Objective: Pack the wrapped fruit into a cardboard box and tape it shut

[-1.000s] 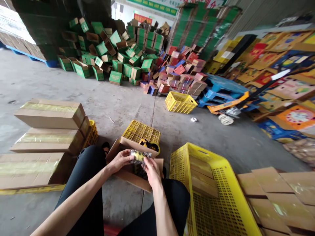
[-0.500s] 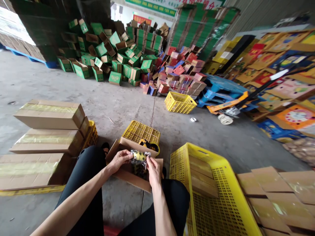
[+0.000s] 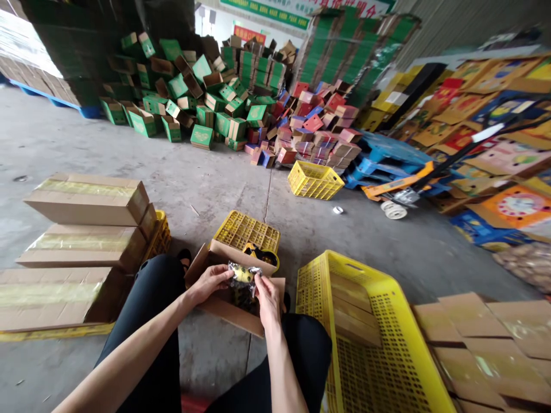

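Between my hands is a small yellow item with dark spots in a clear plastic wrapper [image 3: 243, 275]; its exact kind I cannot make out. My left hand [image 3: 212, 281] pinches the wrapper's left end, and my right hand [image 3: 267, 295] pinches its right end. Directly below, between my knees, stands an open cardboard box [image 3: 230, 314] with its flaps spread. Dark wrapped things lie inside it, mostly hidden by my hands. Just behind the box, a yellow and black tape dispenser [image 3: 258, 251] rests on an upturned yellow crate [image 3: 245, 229].
Taped cartons [image 3: 81, 246] are stacked at my left on yellow crates. A large yellow crate [image 3: 404, 321] holding a few cartons stands at my right, with flat cardboard boxes [image 3: 477, 344] beyond. Farther off are a small yellow crate [image 3: 314, 180], a pallet jack [image 3: 400, 192] and heaped green boxes [image 3: 202, 136].
The wrapped yellow item has shifted slightly left and turned a little between my fingers. Both hands keep their pinch on its ends; the surroundings are unchanged.
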The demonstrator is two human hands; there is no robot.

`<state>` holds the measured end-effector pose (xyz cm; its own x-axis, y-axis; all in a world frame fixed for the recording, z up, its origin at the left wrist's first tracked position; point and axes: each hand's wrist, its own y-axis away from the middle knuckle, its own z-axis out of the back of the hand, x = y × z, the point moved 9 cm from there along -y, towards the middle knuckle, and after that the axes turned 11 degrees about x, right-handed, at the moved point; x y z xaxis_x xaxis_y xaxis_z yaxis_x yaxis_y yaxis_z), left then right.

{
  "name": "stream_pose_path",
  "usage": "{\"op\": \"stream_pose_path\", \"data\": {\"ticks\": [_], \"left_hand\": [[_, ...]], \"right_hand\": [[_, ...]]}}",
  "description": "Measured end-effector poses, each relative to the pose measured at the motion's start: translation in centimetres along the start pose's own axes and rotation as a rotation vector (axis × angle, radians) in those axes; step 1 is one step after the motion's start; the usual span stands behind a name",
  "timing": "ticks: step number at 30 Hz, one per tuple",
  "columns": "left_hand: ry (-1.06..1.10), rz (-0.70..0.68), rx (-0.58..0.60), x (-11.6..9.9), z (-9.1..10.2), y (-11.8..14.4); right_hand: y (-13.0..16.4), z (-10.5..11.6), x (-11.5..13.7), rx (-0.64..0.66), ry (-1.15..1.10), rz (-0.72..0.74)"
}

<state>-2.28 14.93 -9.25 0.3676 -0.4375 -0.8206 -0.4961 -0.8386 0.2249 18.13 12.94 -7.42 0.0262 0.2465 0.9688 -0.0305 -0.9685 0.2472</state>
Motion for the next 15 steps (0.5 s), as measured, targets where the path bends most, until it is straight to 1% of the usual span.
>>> {"op": "stream_pose_path", "data": {"ticks": [5, 8, 15], "left_hand": [[-0.009, -0.039, -0.02, -0.4, 0.3, 0.1], [-0.011, -0.035, -0.02, -0.4, 0.4, 0.1], [0.036, 0.102, 0.059, 1.3, -0.7, 0.1]], "right_hand": [[-0.1, -0.5, -0.7, 0.038, -0.082, -0.027], [-0.2, -0.6, -0.7, 0.046, -0.091, -0.025], [-0.1, -0.6, -0.2, 0.055, 0.019, 0.022]]}}
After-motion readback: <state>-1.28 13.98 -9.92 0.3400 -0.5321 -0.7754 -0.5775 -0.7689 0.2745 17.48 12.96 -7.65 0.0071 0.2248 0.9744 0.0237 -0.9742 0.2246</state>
